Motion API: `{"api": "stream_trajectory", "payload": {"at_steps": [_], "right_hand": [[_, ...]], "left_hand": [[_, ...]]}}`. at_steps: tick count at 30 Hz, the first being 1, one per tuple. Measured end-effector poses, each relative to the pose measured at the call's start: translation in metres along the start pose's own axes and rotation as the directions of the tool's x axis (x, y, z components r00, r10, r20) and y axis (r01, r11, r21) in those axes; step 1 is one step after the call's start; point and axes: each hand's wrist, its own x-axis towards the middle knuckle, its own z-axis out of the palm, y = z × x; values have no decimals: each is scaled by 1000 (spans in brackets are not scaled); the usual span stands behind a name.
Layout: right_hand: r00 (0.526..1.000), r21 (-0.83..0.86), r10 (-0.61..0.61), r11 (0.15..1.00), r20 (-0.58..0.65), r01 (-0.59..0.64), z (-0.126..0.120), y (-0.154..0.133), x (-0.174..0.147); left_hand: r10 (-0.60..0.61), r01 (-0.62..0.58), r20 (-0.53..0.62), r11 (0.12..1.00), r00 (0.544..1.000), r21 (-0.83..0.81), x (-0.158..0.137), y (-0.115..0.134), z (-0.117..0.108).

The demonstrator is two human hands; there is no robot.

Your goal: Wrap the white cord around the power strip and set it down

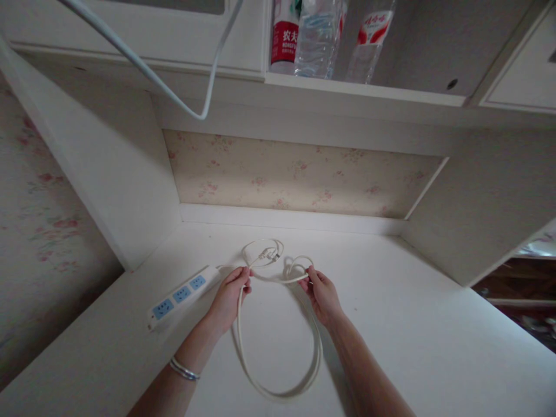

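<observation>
A white power cord (283,397) hangs between my two hands in a wide loop above the white desk. My left hand (230,295) pinches it on the left side of the loop. On the right, my right hand (322,294) grips the cord, where a smaller coil bends around by the fingertips. The cord's plug (270,253) lies just beyond my left fingertips, inside another loop. Left of my left hand is a white power strip (180,296) with blue sockets, set at a slant.
The white desk (391,347) has side panels and a low back ledge. Overhead, a shelf holds plastic bottles (317,40). A pale cable or rod (147,72) hangs in front of the upper left cabinet. Floral wallpaper (278,174) covers the back.
</observation>
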Motion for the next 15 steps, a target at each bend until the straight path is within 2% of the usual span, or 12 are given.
{"api": "stream_trajectory", "payload": {"at_steps": [3,6,8,10,12,15], "right_hand": [[996,12,-33,999,87,32,5,-2,-4],[976,-7,-55,998,210,58,16,0,-12],[964,-93,-69,991,258,96,23,3,-15],[971,-241,-104,958,216,156,28,7,-18],[976,-387,-193,897,96,216,28,7,-22],[928,-493,-369,816,-43,302,25,-4,-38]], "left_hand": [[2,0,-50,999,999,45,-1,-2,-1],[5,-4,-26,999,1000,33,-3,-1,0],[51,-51,-1,999,999,10,-4,1,2],[112,-112,3,994,994,-16,-5,3,3],[151,-151,6,987,988,-46,-5,5,4],[172,-167,35,979,984,-115,-7,7,5]]}}
